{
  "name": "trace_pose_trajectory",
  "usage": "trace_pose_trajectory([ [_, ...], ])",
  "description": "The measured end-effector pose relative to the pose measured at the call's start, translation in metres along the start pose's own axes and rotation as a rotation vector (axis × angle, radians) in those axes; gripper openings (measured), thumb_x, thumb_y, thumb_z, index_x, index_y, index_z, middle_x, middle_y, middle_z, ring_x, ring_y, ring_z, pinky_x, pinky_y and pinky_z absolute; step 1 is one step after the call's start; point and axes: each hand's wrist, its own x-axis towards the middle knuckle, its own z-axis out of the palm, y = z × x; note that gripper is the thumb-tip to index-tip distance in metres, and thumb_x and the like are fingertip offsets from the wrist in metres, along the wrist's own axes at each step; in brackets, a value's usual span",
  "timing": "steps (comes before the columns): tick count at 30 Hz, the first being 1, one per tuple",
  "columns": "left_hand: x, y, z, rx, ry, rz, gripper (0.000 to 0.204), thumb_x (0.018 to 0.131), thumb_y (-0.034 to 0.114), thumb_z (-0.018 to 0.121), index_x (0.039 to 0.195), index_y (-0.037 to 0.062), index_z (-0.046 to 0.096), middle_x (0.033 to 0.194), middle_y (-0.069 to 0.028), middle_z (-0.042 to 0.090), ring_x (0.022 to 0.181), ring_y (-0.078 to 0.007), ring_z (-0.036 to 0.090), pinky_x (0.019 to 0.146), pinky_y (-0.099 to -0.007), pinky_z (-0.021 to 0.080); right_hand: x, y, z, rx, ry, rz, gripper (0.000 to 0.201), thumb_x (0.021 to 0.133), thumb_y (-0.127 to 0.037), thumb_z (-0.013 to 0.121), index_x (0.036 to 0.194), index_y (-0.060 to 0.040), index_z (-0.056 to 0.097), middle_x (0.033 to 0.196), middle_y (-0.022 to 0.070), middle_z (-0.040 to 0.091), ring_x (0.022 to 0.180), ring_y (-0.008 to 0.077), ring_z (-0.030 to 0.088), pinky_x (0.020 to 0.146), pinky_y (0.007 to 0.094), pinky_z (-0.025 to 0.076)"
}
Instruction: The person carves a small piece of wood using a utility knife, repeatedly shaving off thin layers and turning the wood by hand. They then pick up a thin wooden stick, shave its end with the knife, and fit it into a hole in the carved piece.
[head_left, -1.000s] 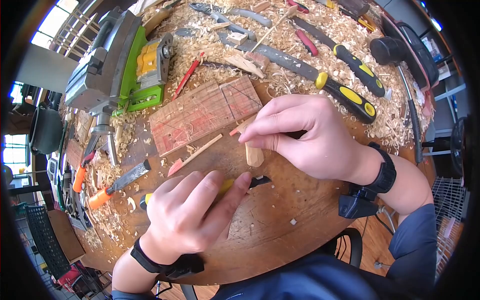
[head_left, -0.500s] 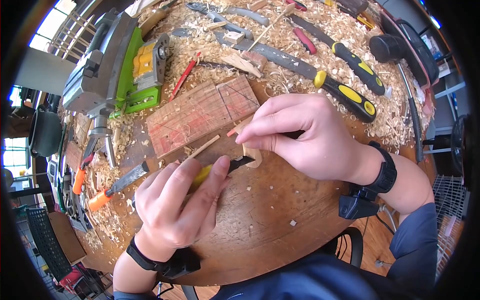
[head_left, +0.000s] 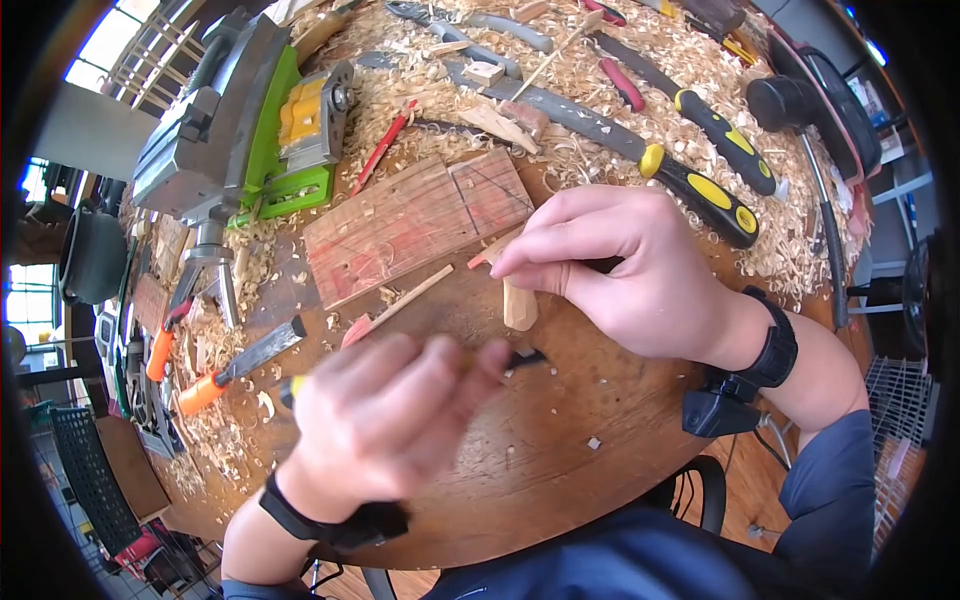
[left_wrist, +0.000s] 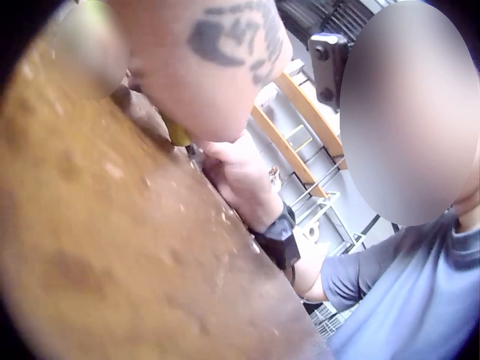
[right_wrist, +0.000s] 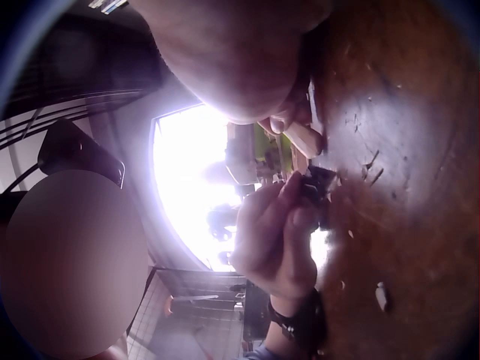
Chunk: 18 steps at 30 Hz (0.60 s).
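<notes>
My left hand (head_left: 385,420), blurred by motion, grips a utility knife with a yellow handle and a dark blade (head_left: 525,358). Most of the handle is hidden by the fingers. Between thumb and fingertips, my right hand (head_left: 625,270) pinches a small carved piece of pale wood (head_left: 519,308). Its faceted end points down toward me, and a red-marked end shows left of the fingertips. The blade sits just below the faceted end in the head view. In the right wrist view, the left hand (right_wrist: 274,232) holds the blade (right_wrist: 319,180) close to the wood (right_wrist: 304,140).
A red-stained board (head_left: 415,225) and a thin stick (head_left: 410,300) lie beyond the hands. Orange-handled chisel (head_left: 240,370) and vise (head_left: 220,130) stand left. Files (head_left: 700,195), a red pencil (head_left: 385,148) and a black mallet (head_left: 780,100) lie among wood shavings.
The left hand first drew the blade up and left onto the wood's faceted end, then returned right and toward me, off the wood. My right hand has stayed nearly in place.
</notes>
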Motion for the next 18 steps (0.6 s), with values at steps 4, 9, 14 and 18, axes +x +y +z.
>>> trace_pose_trajectory([
  [4,0.001,0.007,0.002,-0.035,0.037,0.048,0.039,0.074,0.013,0.089,0.112,0.0021,0.085,0.090,-0.0081,0.065,0.064,-0.0199,0.062,0.053,-0.0342,0.048,0.001,-0.001,-0.001,-0.012,-0.004,-0.002,0.010,0.091,0.001,0.081,0.100,-0.0034,0.085,0.093,0.0104,0.081,0.081,0.0211,0.076,0.072,0.0316,0.058],
  [9,0.000,-0.002,0.006,0.043,0.191,0.022,0.027,0.077,0.012,0.090,0.103,0.0067,0.087,0.087,-0.0045,0.063,0.061,-0.0146,0.060,0.048,-0.0297,0.045,0.001,0.001,-0.003,-0.008,-0.040,-0.024,0.014,0.091,0.000,0.081,0.102,-0.0055,0.085,0.094,0.0100,0.080,0.082,0.0240,0.075,0.073,0.0332,0.059],
  [14,-0.001,-0.004,0.004,0.071,0.181,-0.049,0.037,0.074,0.011,0.090,0.111,0.0066,0.087,0.090,-0.0068,0.063,0.063,-0.0171,0.062,0.051,-0.0307,0.048,0.000,-0.002,-0.002,-0.088,-0.051,-0.001,0.014,0.091,-0.004,0.081,0.103,-0.0077,0.085,0.094,0.0092,0.079,0.082,0.0266,0.075,0.073,0.0351,0.059],
  [18,-0.001,-0.005,0.006,0.069,0.186,-0.068,0.039,0.074,0.011,0.090,0.113,0.0066,0.087,0.091,-0.0073,0.063,0.063,-0.0171,0.062,0.051,-0.0309,0.048,0.001,0.001,-0.002,-0.081,-0.033,-0.042,0.012,0.091,-0.004,0.081,0.101,-0.0073,0.085,0.093,0.0097,0.079,0.082,0.0272,0.076,0.072,0.0357,0.059],
])
